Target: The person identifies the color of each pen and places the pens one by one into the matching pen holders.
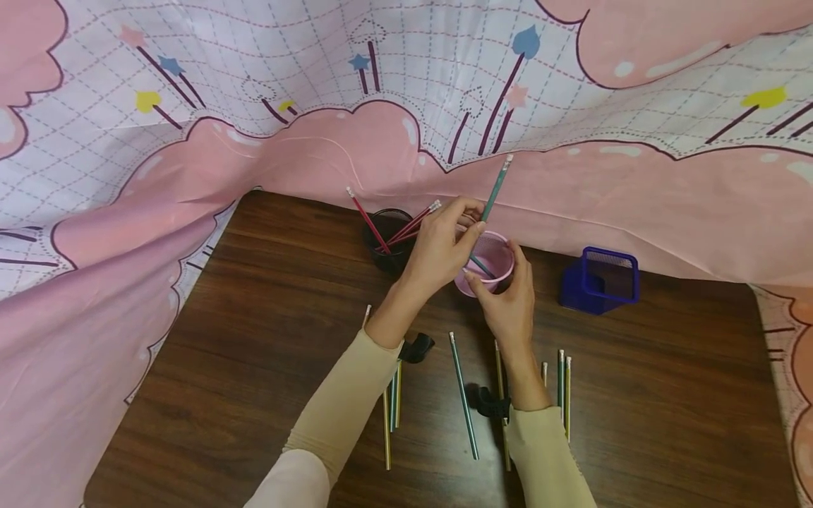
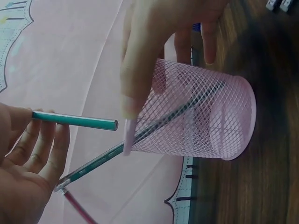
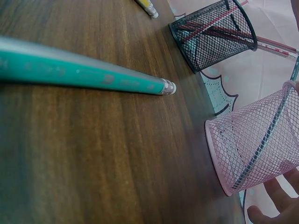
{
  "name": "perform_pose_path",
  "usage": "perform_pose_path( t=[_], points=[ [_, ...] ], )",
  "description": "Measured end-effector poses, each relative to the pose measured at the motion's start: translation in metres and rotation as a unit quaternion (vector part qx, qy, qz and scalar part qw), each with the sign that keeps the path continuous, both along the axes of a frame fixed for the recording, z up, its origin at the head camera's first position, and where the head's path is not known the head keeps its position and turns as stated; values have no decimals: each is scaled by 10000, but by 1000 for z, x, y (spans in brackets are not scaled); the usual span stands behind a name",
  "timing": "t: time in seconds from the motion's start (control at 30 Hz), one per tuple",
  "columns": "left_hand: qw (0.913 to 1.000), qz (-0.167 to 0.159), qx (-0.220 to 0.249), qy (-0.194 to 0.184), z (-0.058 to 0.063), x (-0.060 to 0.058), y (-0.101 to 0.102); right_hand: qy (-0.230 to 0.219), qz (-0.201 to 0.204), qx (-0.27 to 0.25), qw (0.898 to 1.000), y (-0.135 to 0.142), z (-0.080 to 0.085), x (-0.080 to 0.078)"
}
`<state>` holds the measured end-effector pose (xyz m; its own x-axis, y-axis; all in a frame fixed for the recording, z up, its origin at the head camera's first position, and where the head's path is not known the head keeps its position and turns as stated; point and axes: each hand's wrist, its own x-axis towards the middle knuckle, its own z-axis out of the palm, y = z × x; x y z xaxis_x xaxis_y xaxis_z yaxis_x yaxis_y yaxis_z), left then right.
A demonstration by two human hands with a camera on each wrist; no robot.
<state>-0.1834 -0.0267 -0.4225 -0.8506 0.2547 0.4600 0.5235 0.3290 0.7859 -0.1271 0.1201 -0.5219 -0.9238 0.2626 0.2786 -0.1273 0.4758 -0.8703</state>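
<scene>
My left hand (image 1: pixel 438 247) pinches a green pencil (image 1: pixel 497 187) above the mouth of a pink mesh pencil cup (image 2: pixel 187 112). In the left wrist view, the lower end of this held pencil (image 2: pixel 88 121) is outside the cup, close to its rim. A second green pencil (image 2: pixel 110 158) leans inside the cup, its eraser end sticking out over the rim. My right hand (image 1: pixel 513 303) grips the cup by the rim and side, thumb at the near edge and fingers round the far right side.
Left of the pink cup stands a black mesh cup (image 3: pixel 210 39) holding several red pencils (image 1: pixel 367 219). A blue mesh holder (image 1: pixel 581 291) is at the right. Loose green (image 1: pixel 464 395) and yellow (image 1: pixel 387 430) pencils lie near my forearms. Patterned pink cloth (image 1: pixel 305 155) hangs behind the table.
</scene>
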Motion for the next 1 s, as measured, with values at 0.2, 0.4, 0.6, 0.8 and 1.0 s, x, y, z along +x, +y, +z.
perform_pose_path(
  t=[0.2, 0.4, 0.6, 0.8, 1.0],
  points=[
    [10000, -11, 28, 22, -5, -2, 6, -35, -10, 36, 10000, 0, 1, -1],
    [9997, -144, 29, -207, -13, -2, 10, -65, 60, -34, 10000, 1, 1, 0],
    [9993, -237, 153, -260, -18, -1, 12, -73, 55, -47, 9999, 1, 0, 0],
    [9992, -257, 264, -168, -13, 3, 7, -98, 12, 44, 9999, 0, 1, 0],
    [9978, -580, 297, -149, -8, 11, -3, -31, 25, 74, 10000, 0, 0, 0]
  ],
)
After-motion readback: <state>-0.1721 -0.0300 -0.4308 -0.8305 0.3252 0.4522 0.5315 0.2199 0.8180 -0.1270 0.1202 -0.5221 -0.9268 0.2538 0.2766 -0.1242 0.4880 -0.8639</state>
